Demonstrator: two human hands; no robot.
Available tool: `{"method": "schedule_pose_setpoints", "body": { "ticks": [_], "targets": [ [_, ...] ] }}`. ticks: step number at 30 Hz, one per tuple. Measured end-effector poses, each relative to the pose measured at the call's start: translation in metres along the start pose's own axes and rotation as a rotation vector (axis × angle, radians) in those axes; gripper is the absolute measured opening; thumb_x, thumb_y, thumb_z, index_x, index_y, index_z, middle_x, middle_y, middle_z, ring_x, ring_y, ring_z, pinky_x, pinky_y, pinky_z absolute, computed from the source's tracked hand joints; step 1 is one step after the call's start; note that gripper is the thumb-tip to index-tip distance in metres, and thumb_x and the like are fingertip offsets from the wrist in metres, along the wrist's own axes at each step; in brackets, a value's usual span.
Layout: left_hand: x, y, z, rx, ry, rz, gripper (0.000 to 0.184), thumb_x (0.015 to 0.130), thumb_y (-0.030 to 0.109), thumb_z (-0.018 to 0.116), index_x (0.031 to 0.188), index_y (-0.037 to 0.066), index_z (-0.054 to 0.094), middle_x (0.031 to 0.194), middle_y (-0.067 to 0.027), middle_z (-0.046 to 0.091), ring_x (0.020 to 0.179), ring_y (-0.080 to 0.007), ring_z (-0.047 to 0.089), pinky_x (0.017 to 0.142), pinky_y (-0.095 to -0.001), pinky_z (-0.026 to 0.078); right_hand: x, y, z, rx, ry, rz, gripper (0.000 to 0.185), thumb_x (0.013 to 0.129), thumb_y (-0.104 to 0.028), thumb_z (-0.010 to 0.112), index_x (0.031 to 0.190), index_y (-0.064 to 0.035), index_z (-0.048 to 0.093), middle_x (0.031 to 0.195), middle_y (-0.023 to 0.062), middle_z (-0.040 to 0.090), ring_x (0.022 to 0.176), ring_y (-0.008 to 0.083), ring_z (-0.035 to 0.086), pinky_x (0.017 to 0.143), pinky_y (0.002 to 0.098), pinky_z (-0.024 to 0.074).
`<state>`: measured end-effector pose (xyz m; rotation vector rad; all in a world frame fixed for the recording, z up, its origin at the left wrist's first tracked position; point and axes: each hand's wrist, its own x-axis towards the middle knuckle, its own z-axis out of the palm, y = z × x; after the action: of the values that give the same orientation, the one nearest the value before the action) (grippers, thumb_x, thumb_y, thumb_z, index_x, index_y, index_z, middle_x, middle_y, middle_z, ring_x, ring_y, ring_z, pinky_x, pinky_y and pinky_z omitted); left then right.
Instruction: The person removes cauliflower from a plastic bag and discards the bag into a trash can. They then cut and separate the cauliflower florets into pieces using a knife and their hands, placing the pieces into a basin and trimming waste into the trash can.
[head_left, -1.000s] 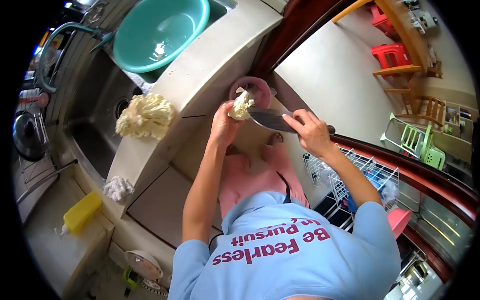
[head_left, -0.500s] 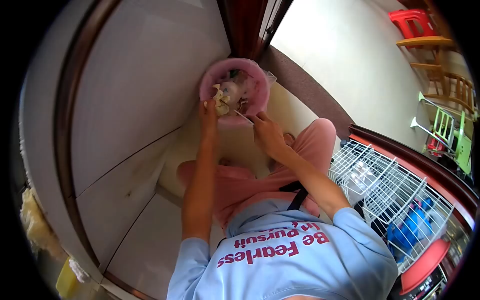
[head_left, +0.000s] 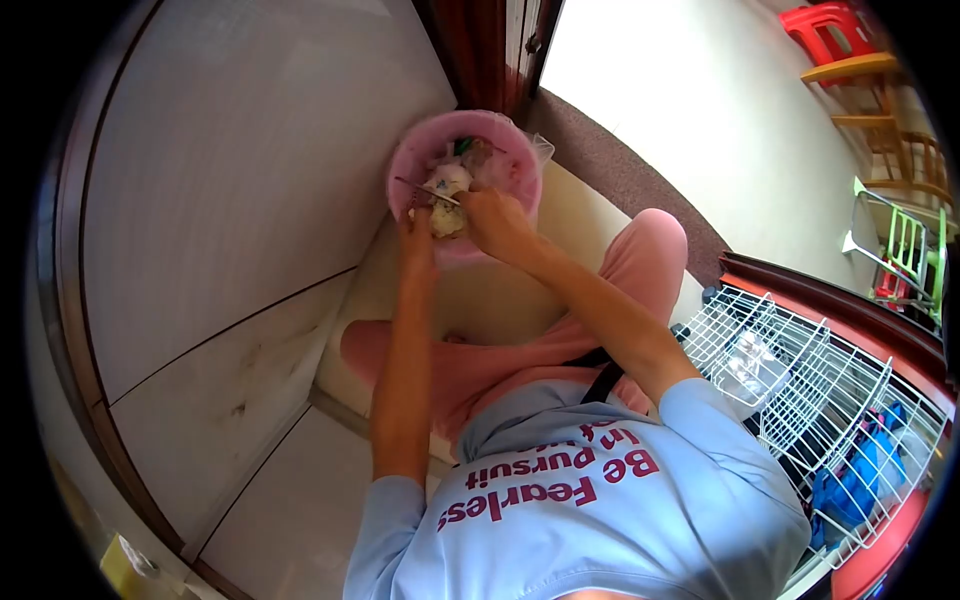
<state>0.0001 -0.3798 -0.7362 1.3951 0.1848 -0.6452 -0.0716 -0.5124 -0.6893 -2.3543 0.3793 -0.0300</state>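
Over the pink bin (head_left: 527,180), my left hand (head_left: 417,230) is closed on a pale cauliflower piece (head_left: 447,220). My right hand (head_left: 497,220) grips a knife (head_left: 427,191), whose blade is seen nearly edge-on and lies across the top of the cauliflower, pointing left. The knife's handle is hidden inside my right hand. Inside the bin, under and beyond my hands, are plastic bags and scraps.
A pale cabinet front (head_left: 250,150) rises left of the bin. White wire racks (head_left: 800,370) with a blue bag (head_left: 855,480) stand at right. A dark red door frame (head_left: 480,60) is behind the bin. A red stool (head_left: 825,35) and green chair (head_left: 905,240) are farther right.
The view has dropped from the sink and counter to the bin. Both hands moved down over it with the cauliflower and knife. Most recently, my right hand and the blade shifted left across the cauliflower.
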Motion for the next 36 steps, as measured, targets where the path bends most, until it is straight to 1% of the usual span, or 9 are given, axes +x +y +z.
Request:
{"method": "schedule_pose_setpoints", "body": {
  "ticks": [11,14,16,20,23,25,29,31,36],
  "targets": [
    [-0.007,0.003,-0.004,0.108,-0.062,0.033,0.035,0.090,0.020,0.054,0.118,0.000,0.049,0.105,-0.0069,0.058,0.090,-0.0145,0.058,0.076,-0.0296,0.048,0.014,0.012,0.009,-0.010,0.010,-0.066,0.023,0.072,-0.007,0.063,0.094,-0.0006,0.065,0.091,0.0183,0.062,0.088,0.0369,0.062,0.075,0.0456,0.0499],
    [-0.013,0.006,-0.006,0.119,-0.039,0.046,0.033,0.088,0.019,0.055,0.116,0.001,0.050,0.104,-0.0060,0.058,0.089,-0.0142,0.057,0.075,-0.0289,0.047,0.013,0.017,0.014,0.049,0.077,-0.116,0.020,0.073,-0.006,0.064,0.092,0.0025,0.063,0.082,0.0191,0.063,0.077,0.0339,0.065,0.067,0.0434,0.0519],
    [-0.013,0.008,-0.009,0.134,-0.115,0.056,0.030,0.086,0.016,0.056,0.113,0.002,0.052,0.104,-0.0052,0.058,0.089,-0.0145,0.057,0.075,-0.0287,0.046,0.011,0.016,0.007,0.387,0.050,0.038,0.015,0.078,-0.004,0.062,0.090,0.0049,0.061,0.075,0.0171,0.063,0.064,0.0290,0.065,0.056,0.0396,0.0517],
    [-0.003,-0.001,-0.025,0.080,-0.109,0.013,0.027,0.085,0.015,0.057,0.109,0.002,0.054,0.102,-0.0057,0.058,0.090,-0.0153,0.057,0.076,-0.0293,0.046,0.014,0.014,-0.020,0.565,-0.046,0.180,0.015,0.082,-0.005,0.061,0.092,0.0065,0.060,0.071,0.0140,0.061,0.053,0.0245,0.063,0.047,0.0353,0.0496],
    [-0.004,0.013,-0.021,-0.032,-0.143,0.006,0.027,0.079,0.015,0.063,0.102,0.002,0.056,0.094,-0.0039,0.059,0.088,-0.0119,0.055,0.079,-0.0268,0.044,0.011,0.016,-0.033,0.743,-0.144,0.354,0.019,0.082,-0.006,0.062,0.097,0.0068,0.060,0.073,0.0120,0.063,0.062,0.0225,0.065,0.055,0.0344,0.0512],
    [-0.005,0.022,-0.012,0.061,-0.149,0.046,0.030,0.076,0.013,0.067,0.102,0.004,0.056,0.093,-0.0025,0.059,0.084,-0.0123,0.056,0.076,-0.0283,0.045,0.010,0.024,-0.029,0.679,0.014,0.123,0.022,0.078,-0.004,0.056,0.099,0.0020,0.060,0.076,0.0216,0.061,0.062,0.0348,0.063,0.059,0.0412,0.0522],
    [-0.006,0.030,-0.004,0.159,-0.136,0.105,0.029,0.073,0.011,0.070,0.098,0.003,0.058,0.090,-0.0029,0.059,0.080,-0.0135,0.056,0.072,-0.0287,0.046,0.000,0.019,-0.037,0.306,0.207,-0.219,0.023,0.077,-0.006,0.057,0.099,-0.0005,0.062,0.088,0.0194,0.061,0.078,0.0363,0.062,0.072,0.0427,0.0501],
    [-0.002,0.029,-0.004,0.619,-0.078,0.375,0.024,0.072,0.008,0.070,0.091,0.001,0.059,0.088,-0.0094,0.061,0.076,-0.0209,0.059,0.071,-0.0315,0.047,-0.007,0.016,-0.039,0.193,0.160,-0.210,0.027,0.075,-0.007,0.059,0.101,-0.0031,0.063,0.096,0.0173,0.059,0.091,0.0383,0.058,0.081,0.0451,0.0455],
    [-0.011,0.035,0.018,0.946,-0.023,0.590,0.021,0.071,0.006,0.068,0.089,-0.001,0.059,0.086,-0.0180,0.061,0.080,-0.0321,0.060,0.073,-0.0356,0.046,-0.015,0.007,-0.031,0.235,0.155,-0.118,0.029,0.072,-0.008,0.061,0.101,-0.0037,0.064,0.096,0.0180,0.058,0.090,0.0390,0.059,0.077,0.0462,0.0468]
  ]
}}
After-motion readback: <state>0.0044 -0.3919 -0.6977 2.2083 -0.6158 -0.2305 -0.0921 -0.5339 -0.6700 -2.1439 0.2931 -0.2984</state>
